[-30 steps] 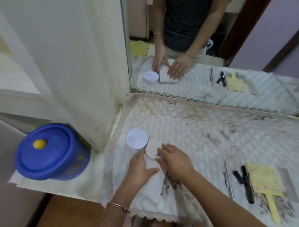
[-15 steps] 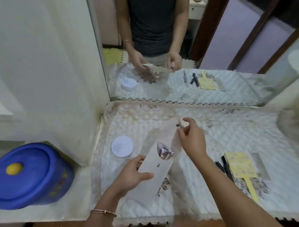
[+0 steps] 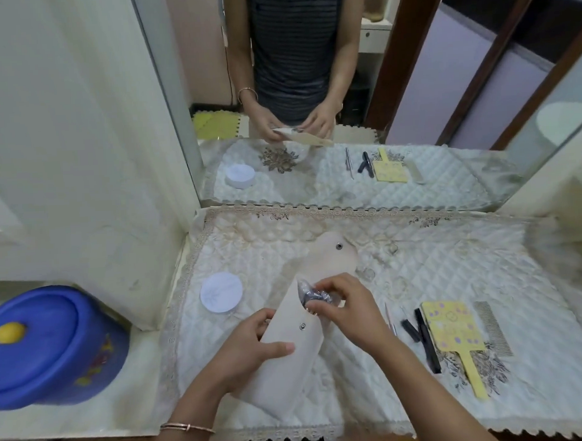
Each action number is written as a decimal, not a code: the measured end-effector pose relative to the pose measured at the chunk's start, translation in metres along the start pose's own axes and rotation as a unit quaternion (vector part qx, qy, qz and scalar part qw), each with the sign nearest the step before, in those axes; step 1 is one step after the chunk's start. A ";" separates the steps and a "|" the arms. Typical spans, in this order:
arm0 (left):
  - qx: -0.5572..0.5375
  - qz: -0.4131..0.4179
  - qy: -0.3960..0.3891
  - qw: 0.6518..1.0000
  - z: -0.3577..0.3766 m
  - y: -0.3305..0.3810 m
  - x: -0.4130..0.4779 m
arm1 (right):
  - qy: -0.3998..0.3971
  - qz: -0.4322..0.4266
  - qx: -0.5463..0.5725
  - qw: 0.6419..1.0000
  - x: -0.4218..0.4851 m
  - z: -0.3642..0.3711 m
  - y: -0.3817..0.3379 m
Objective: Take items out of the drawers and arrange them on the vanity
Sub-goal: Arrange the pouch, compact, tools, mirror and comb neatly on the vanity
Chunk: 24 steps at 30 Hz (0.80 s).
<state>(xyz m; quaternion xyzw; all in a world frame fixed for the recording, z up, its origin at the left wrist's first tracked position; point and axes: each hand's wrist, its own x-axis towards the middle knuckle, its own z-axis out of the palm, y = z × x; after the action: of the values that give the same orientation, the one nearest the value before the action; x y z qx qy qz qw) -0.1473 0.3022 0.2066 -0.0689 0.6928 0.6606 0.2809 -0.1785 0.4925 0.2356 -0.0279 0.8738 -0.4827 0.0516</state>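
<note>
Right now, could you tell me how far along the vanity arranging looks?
Done: a round white jar, thin metal tools, black pencils, a yellow hand mirror and a metal comb lie on the quilted cover. In hand: the left hand steadies an open beige snap pouch while the right hand pulls out a crinkly plastic-wrapped item. Left: placing it. The drawers aren't visible.

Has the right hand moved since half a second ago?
Yes. The right hand left the beige snap pouch's flap and came back toward the person, to the pouch mouth, farther from the mirror.
</note>
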 end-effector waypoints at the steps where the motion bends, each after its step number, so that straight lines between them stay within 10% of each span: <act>1: -0.004 -0.001 0.003 1.000 0.003 0.000 0.000 | 0.006 -0.001 0.010 1.000 -0.001 -0.001 0.000; 13: -0.008 -0.026 0.037 0.999 0.012 0.002 -0.003 | -0.031 0.017 0.081 0.996 0.007 -0.002 0.005; 24: 0.026 -0.040 0.033 0.998 -0.002 -0.005 -0.005 | 0.096 0.036 0.185 0.977 0.037 -0.030 0.014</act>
<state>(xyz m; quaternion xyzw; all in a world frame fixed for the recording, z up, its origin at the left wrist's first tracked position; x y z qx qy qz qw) -0.1418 0.2984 0.2043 -0.1109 0.7150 0.6283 0.2857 -0.2185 0.5216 0.2376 0.0601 0.7709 -0.6340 -0.0112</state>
